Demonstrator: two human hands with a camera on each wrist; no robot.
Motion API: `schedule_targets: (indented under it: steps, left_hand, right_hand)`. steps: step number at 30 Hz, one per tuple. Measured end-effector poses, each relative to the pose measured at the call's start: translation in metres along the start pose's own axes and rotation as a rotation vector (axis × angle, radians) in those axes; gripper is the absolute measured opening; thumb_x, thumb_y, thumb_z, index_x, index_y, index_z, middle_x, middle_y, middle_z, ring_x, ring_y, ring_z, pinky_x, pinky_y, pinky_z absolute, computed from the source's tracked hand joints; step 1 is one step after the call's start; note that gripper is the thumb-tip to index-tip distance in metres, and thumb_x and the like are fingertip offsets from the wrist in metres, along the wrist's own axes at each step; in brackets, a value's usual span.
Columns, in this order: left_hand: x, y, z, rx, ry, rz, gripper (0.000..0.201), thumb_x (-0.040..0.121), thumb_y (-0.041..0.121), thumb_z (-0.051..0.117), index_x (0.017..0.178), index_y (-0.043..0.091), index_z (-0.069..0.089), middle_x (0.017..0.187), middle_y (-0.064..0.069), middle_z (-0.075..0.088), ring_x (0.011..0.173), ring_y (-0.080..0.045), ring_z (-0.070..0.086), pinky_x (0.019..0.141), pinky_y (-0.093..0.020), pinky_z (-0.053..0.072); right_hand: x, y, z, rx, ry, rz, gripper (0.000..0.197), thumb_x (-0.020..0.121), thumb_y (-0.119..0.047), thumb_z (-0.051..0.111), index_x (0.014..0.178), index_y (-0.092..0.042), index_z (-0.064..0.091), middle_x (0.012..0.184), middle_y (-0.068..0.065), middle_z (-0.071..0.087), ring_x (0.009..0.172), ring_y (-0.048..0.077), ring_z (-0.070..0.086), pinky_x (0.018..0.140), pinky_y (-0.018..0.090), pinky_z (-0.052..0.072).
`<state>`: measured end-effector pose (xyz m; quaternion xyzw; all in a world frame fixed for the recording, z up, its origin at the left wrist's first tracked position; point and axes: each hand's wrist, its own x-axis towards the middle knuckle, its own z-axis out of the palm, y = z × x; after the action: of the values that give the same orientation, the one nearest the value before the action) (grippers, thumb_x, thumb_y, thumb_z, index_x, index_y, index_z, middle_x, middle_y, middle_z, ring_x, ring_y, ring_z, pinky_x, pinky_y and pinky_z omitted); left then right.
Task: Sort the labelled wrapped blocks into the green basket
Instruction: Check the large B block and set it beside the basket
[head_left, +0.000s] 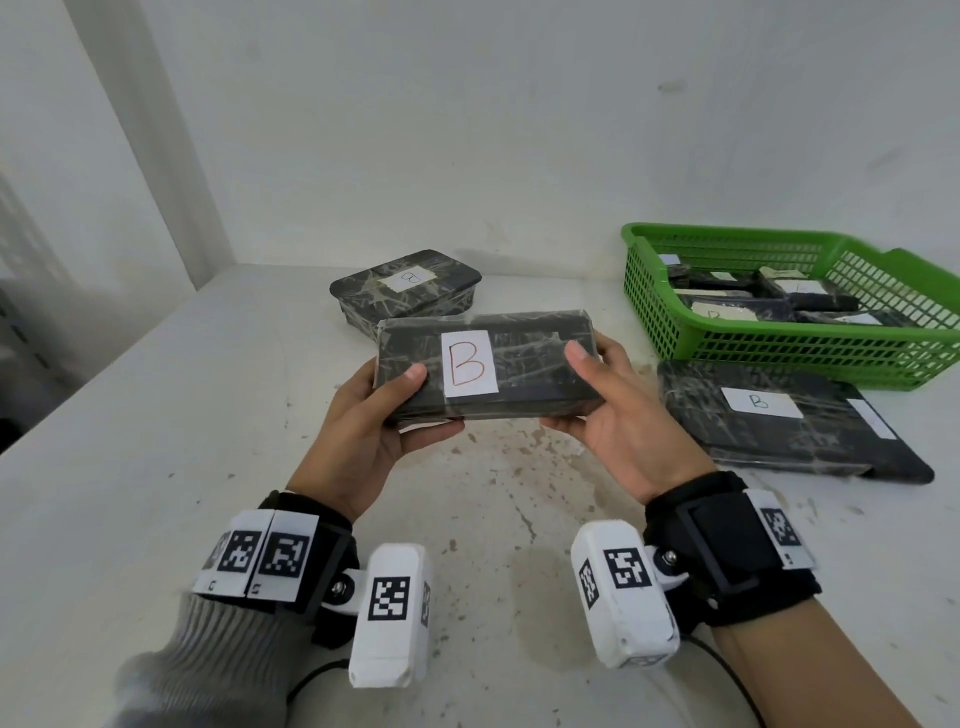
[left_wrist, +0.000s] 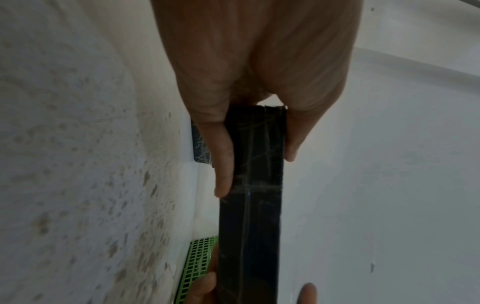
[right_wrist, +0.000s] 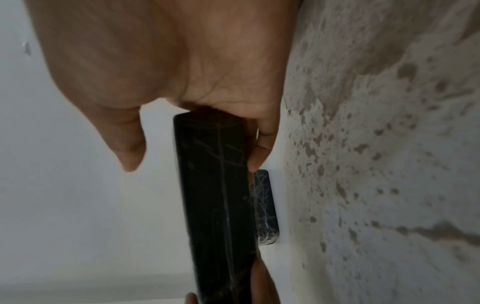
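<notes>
A black wrapped block (head_left: 530, 364) with a white label marked B is held above the table, label facing me. My left hand (head_left: 384, 410) grips its left end, thumb on top and fingers beneath. My right hand (head_left: 597, 400) grips the right end the same way. The left wrist view shows the block's dark edge (left_wrist: 252, 205) pinched in my left hand (left_wrist: 254, 148). The right wrist view shows that edge (right_wrist: 218, 195) in my right hand (right_wrist: 197, 142). The green basket (head_left: 779, 353) at the right holds several wrapped blocks.
Another block labelled B (head_left: 769, 421) lies on the table in front of the basket. A third labelled block (head_left: 405, 291) sits at the back near the white wall. The white table (head_left: 156, 467) is stained in the middle.
</notes>
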<state>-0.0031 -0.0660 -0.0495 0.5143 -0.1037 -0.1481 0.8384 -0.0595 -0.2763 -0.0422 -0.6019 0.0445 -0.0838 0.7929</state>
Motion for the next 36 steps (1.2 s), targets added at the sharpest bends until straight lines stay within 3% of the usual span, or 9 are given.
schedule_targets:
  steps: [5, 11, 18, 20, 23, 26, 29, 32, 36]
  left_hand:
    - [-0.001, 0.001, -0.002, -0.019, -0.039, -0.022, 0.062, 0.07, 0.031, 0.073, 0.125, 0.008, 0.059, 0.115, -0.01, 0.072, 0.104, -0.023, 0.07, 0.077, -0.04, 0.06]
    - [0.001, -0.002, -0.003, 0.083, -0.004, 0.0, 0.057, 0.074, 0.019, 0.066, 0.128, 0.003, 0.056, 0.111, -0.011, 0.074, 0.097, -0.02, 0.072, 0.071, -0.033, 0.06]
    - [-0.003, 0.002, -0.003, 0.129, 0.01, 0.01, 0.06, 0.069, 0.03, 0.08, 0.123, 0.015, 0.059, 0.111, -0.005, 0.074, 0.101, -0.023, 0.071, 0.078, -0.04, 0.061]
    - [-0.003, 0.002, -0.002, 0.151, 0.063, 0.043, 0.055, 0.068, 0.02, 0.083, 0.118, 0.014, 0.062, 0.106, -0.005, 0.075, 0.099, -0.024, 0.072, 0.078, -0.039, 0.061]
    - [-0.003, 0.001, 0.0, 0.171, 0.079, 0.047, 0.049, 0.068, 0.021, 0.073, 0.116, 0.014, 0.063, 0.105, -0.005, 0.076, 0.096, -0.023, 0.073, 0.077, -0.039, 0.061]
    - [-0.003, 0.0, 0.0, 0.201, 0.062, 0.03, 0.057, 0.068, 0.024, 0.084, 0.12, 0.018, 0.061, 0.109, -0.003, 0.075, 0.097, -0.021, 0.072, 0.076, -0.04, 0.061]
    - [-0.005, 0.0, 0.002, 0.199, 0.032, -0.012, 0.065, 0.065, 0.047, 0.076, 0.123, 0.023, 0.06, 0.111, 0.001, 0.074, 0.102, -0.018, 0.071, 0.079, -0.041, 0.06]
    - [-0.005, 0.001, 0.005, 0.196, 0.069, -0.003, 0.055, 0.074, 0.045, 0.076, 0.122, 0.02, 0.062, 0.108, -0.001, 0.075, 0.1, -0.018, 0.071, 0.08, -0.038, 0.06]
    - [-0.005, 0.0, 0.006, 0.221, 0.109, 0.063, 0.052, 0.069, 0.036, 0.07, 0.118, 0.019, 0.063, 0.102, -0.001, 0.076, 0.093, -0.018, 0.073, 0.072, -0.034, 0.061]
  right_hand:
    - [-0.001, 0.001, -0.001, -0.024, -0.055, -0.083, 0.07, 0.077, -0.019, 0.062, 0.142, -0.022, 0.035, 0.11, -0.004, 0.07, 0.099, 0.015, 0.066, 0.083, 0.031, 0.053]
    - [0.0, 0.006, 0.0, -0.054, -0.045, -0.04, 0.069, 0.08, -0.024, 0.072, 0.139, -0.027, 0.036, 0.112, -0.006, 0.07, 0.098, 0.014, 0.068, 0.075, 0.028, 0.053]
    - [-0.004, 0.012, 0.007, -0.1, 0.012, -0.1, 0.073, 0.072, -0.023, 0.073, 0.135, -0.024, 0.035, 0.115, 0.004, 0.071, 0.11, 0.026, 0.066, 0.094, 0.047, 0.052]
    - [-0.004, 0.014, 0.008, -0.131, 0.009, -0.09, 0.071, 0.071, -0.026, 0.074, 0.132, -0.027, 0.036, 0.113, 0.002, 0.072, 0.107, 0.023, 0.068, 0.088, 0.043, 0.054]
    - [-0.003, 0.014, 0.009, -0.147, 0.006, -0.07, 0.075, 0.069, -0.032, 0.078, 0.13, -0.031, 0.035, 0.109, -0.006, 0.073, 0.102, 0.018, 0.069, 0.078, 0.034, 0.052]
    - [-0.005, 0.011, 0.01, -0.124, 0.028, -0.07, 0.082, 0.066, -0.033, 0.082, 0.132, -0.034, 0.033, 0.104, -0.012, 0.074, 0.096, 0.014, 0.071, 0.073, 0.03, 0.053]
    - [-0.007, 0.01, 0.011, -0.186, 0.086, -0.128, 0.084, 0.064, -0.025, 0.081, 0.132, -0.033, 0.033, 0.094, -0.016, 0.075, 0.089, 0.009, 0.072, 0.067, 0.024, 0.055]
    - [-0.008, 0.013, 0.012, -0.219, 0.099, -0.147, 0.077, 0.072, -0.013, 0.08, 0.129, -0.033, 0.033, 0.09, -0.02, 0.074, 0.086, 0.004, 0.071, 0.067, 0.022, 0.057]
    - [-0.01, 0.011, 0.016, -0.225, 0.089, -0.097, 0.077, 0.058, -0.037, 0.082, 0.125, -0.027, 0.045, 0.104, -0.009, 0.073, 0.092, 0.01, 0.071, 0.067, 0.025, 0.055]
